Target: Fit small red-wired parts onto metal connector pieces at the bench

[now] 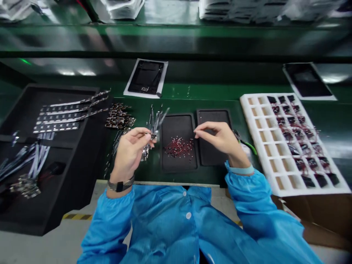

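My left hand [131, 146] is raised over the green bench, its fingers pinched on a small flex-cable part [150, 136] with a thin strip hanging below it. My right hand [220, 138] hovers over two black trays, thumb and forefinger pinched together; what they hold is too small to make out. The left black tray [178, 161] carries a heap of tiny red-wired parts [178, 146]. The right black tray [213, 117] lies partly under my right hand. A bundle of thin cables [156, 117] lies just beyond my left hand.
A white foam grid tray [258, 146] with dark red-wired components sits at right. A large black bin [68, 176] with metal strips and cables is at left. A pile of small boards [119, 117] lies nearby, with tablet-like devices [145, 77] behind and green-handled tweezers [249, 145] by my wrist.
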Tool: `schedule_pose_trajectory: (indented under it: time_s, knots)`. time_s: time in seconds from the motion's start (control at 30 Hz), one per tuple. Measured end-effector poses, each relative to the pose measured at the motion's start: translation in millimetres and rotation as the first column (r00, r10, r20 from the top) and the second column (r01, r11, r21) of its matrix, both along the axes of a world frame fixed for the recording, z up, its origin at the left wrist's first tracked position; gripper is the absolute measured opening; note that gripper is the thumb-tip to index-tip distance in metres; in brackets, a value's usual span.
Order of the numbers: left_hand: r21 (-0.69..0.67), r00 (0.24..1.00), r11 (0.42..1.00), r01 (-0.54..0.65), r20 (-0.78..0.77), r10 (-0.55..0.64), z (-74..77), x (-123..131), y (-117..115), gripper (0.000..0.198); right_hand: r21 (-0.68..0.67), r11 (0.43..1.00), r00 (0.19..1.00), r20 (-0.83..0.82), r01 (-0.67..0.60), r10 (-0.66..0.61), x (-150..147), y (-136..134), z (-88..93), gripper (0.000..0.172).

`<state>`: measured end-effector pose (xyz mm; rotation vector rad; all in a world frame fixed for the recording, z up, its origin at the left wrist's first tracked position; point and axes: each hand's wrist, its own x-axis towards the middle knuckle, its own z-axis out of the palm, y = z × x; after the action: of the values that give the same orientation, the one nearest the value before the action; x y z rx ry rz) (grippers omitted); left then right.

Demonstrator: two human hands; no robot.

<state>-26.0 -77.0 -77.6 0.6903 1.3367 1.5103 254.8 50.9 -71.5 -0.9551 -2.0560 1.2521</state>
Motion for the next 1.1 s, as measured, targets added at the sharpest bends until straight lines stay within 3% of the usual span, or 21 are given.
schedule_pose_trajectory:
  time_s: [0.1,0.2,0.47,0.57,0.7,0.8,0.93,1.0,1.07,1.1]
  knots:
    - [0.053,0.993,0.992,0.118,-0.008,-0.117,7.1,23.3,21.1,0.020,-0.059,0.996,0.996,-0.062,-0.064,0.060,-20.8,-3.0,-0.3,0.021]
    - [0.072,0.986,0.983,0.166,-0.033,-0.164,5.0,35.1,37.5,0.020,-0.127,0.987,0.989,-0.121,-0.103,0.087,-34.9,-4.5,-0.6,0.022]
    - [0.040,0.976,0.975,0.218,0.016,-0.218,-9.7,33.3,54.8,0.020,-0.207,0.973,0.983,-0.170,-0.102,0.067,-46.2,1.3,-16.0,0.020]
    - [0.027,0.967,0.968,0.251,0.040,-0.252,-15.6,33.1,58.8,0.021,-0.207,0.978,0.982,-0.187,-0.025,-0.014,-30.6,8.1,-19.6,0.018]
    - [0.011,0.958,0.960,0.281,0.052,-0.282,-22.1,32.2,61.8,0.020,-0.213,0.960,0.949,-0.217,0.183,-0.230,3.6,19.1,-22.6,0.019]
    - [-0.010,0.960,0.961,0.277,0.054,-0.276,-26.4,32.1,62.5,0.022,-0.186,0.929,0.933,-0.110,0.320,-0.343,22.6,26.2,-27.5,0.021]
    - [-0.038,0.955,0.956,0.292,0.068,-0.289,-32.6,32.9,62.3,0.023,0.050,0.936,0.929,0.111,0.349,-0.353,38.8,33.2,-34.9,0.020]
    - [-0.036,0.957,0.957,0.287,0.053,-0.285,-34.8,32.2,61.8,0.023,0.165,0.880,0.880,0.102,0.445,-0.465,49.9,33.4,-35.9,0.027]
    - [-0.028,0.963,0.963,0.268,0.027,-0.267,-35.7,30.6,61.1,0.022,0.207,0.816,0.813,0.121,0.540,-0.569,61.7,30.8,-36.1,0.029]
    - [-0.025,0.966,0.966,0.257,0.014,-0.257,-35.7,29.7,60.8,0.022,0.205,0.813,0.797,0.174,0.545,-0.578,66.3,28.9,-36.6,0.029]
